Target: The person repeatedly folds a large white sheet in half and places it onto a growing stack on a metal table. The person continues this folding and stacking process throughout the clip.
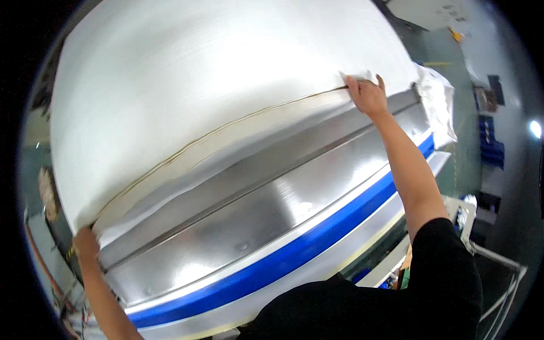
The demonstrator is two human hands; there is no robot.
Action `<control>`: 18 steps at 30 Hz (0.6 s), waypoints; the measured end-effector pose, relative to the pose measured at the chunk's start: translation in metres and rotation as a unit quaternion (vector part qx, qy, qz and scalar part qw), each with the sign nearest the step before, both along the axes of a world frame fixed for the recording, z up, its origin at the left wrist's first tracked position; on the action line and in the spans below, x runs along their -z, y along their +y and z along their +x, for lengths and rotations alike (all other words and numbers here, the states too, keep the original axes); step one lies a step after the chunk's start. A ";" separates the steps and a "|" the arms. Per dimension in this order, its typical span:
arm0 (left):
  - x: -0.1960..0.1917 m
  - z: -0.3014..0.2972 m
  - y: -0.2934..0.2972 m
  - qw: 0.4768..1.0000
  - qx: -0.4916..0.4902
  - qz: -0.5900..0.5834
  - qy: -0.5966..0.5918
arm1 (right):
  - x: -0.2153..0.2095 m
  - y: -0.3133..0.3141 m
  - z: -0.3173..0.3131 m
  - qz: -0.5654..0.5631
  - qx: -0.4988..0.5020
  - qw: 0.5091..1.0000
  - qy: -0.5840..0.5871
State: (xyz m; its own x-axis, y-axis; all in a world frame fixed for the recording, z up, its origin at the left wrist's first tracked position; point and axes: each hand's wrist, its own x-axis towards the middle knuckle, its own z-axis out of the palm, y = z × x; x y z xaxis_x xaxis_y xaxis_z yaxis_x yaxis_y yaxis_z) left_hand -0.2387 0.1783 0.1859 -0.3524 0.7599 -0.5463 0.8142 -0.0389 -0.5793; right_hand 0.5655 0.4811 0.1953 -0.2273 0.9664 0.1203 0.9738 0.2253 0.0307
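Note:
A large white sheet of fabric [215, 62] spreads over the work surface, with a cream strip and a thin darker line along its near edge. My right hand [368, 96] grips that edge at the far right, thumb and fingers closed on the cloth and one finger raised. At the near left corner, my left hand [86, 245] is closed on the other end of the same edge; its fingers are partly hidden. Between the two hands, the edge runs in a slack curve above the metal surface [260, 212].
A blue band [272, 272] runs along the table's near side, below the metal. Crumpled white cloth [436, 105] hangs over the right end. A white frame [498, 260] stands at the lower right. At the far right are blue items [491, 144] on the floor.

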 end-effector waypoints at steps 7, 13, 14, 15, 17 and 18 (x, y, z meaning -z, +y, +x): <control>0.025 -0.045 -0.021 0.981 -0.082 0.143 -0.104 | -0.017 0.074 0.149 -0.177 0.056 0.956 -0.229; 0.042 -0.035 -0.009 0.982 -0.043 0.158 -0.096 | -0.041 0.133 0.334 -0.301 -0.004 0.914 -0.272; 0.020 -0.035 -0.022 0.985 -0.103 0.118 -0.075 | -0.032 0.122 0.254 -0.317 0.113 0.925 -0.178; 0.021 -0.031 -0.017 0.981 -0.141 0.114 -0.064 | -0.028 0.121 0.272 -0.294 0.090 0.933 -0.186; 0.019 -0.026 -0.014 0.968 -0.222 0.116 -0.026 | -0.019 0.126 0.282 -0.245 0.081 0.939 -0.228; 0.020 -0.023 -0.015 0.969 -0.223 0.108 -0.023 | -0.013 0.128 0.273 -0.224 0.095 0.933 -0.265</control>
